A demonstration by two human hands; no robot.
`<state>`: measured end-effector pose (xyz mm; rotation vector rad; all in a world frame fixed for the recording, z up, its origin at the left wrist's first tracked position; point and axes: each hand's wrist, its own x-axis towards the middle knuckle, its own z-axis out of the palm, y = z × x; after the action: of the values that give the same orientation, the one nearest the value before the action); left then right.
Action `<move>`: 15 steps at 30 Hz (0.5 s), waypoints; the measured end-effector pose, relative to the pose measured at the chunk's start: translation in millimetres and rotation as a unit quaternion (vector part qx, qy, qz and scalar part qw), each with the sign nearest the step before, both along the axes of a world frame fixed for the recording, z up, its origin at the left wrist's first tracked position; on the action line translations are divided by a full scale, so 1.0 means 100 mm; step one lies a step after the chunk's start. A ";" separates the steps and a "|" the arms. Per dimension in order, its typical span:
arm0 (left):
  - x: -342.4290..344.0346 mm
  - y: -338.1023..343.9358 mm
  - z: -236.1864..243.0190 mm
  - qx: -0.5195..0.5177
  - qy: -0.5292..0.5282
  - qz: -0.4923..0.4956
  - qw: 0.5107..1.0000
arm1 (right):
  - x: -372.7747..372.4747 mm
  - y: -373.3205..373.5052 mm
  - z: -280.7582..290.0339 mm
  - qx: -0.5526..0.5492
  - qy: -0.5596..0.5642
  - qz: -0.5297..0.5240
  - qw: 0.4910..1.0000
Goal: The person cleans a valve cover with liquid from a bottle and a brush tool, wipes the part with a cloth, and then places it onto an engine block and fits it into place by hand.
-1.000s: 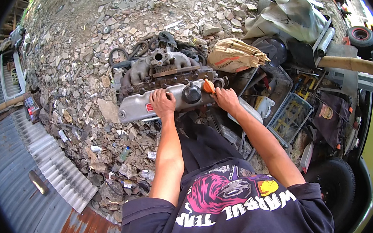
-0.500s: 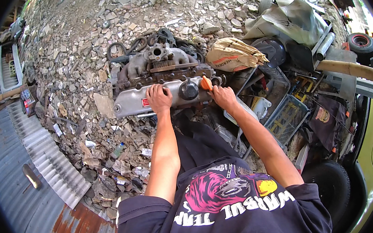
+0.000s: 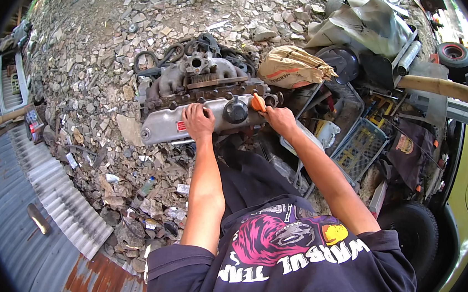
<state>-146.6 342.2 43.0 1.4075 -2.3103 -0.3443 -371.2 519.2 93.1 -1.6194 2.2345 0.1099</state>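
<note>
The silver valve cover point(image 3: 160, 126) sits on the engine point(image 3: 213, 94), lying lengthwise across the rubble point(image 3: 94, 75) in front of the person. A black oil filler cap point(image 3: 235, 110) stands toward its right end, with an orange plastic-looking piece point(image 3: 258, 103) just beside it. The left hand point(image 3: 198, 121) rests on the cover, fingers bent over its top; whether it grips or merely presses, I cannot tell. The right hand point(image 3: 281, 121) has its fingertips at the orange piece's near end; whether they pinch it is hidden.

The step in hand appears to be steadying the cover while handling its right end. Any further move there would call for firm left-hand support and a sure right-hand hold.

Behind the cover rises the cast manifold point(image 3: 167, 85); to the right lie a brown paper sack point(image 3: 288, 66) and a mesh-sided plastic crate point(image 3: 361, 149).
</note>
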 end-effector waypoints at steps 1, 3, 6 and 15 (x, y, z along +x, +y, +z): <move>0.00 0.00 0.01 0.000 0.000 0.000 1.000 | -0.02 0.01 0.01 -0.011 -0.009 0.001 1.000; 0.01 0.02 0.00 0.000 0.000 0.001 1.000 | -0.05 0.02 0.03 -0.010 -0.020 0.017 1.000; 0.00 0.00 0.00 -0.003 0.002 0.003 1.000 | -0.04 0.02 0.01 0.022 -0.012 0.016 1.000; 0.01 0.00 0.00 0.012 0.004 -0.001 1.000 | 0.03 0.00 -0.01 0.028 -0.011 -0.029 0.999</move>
<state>-145.8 341.9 43.4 1.4138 -2.3080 -0.3783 -368.0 519.5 91.7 -1.5186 2.2393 0.1368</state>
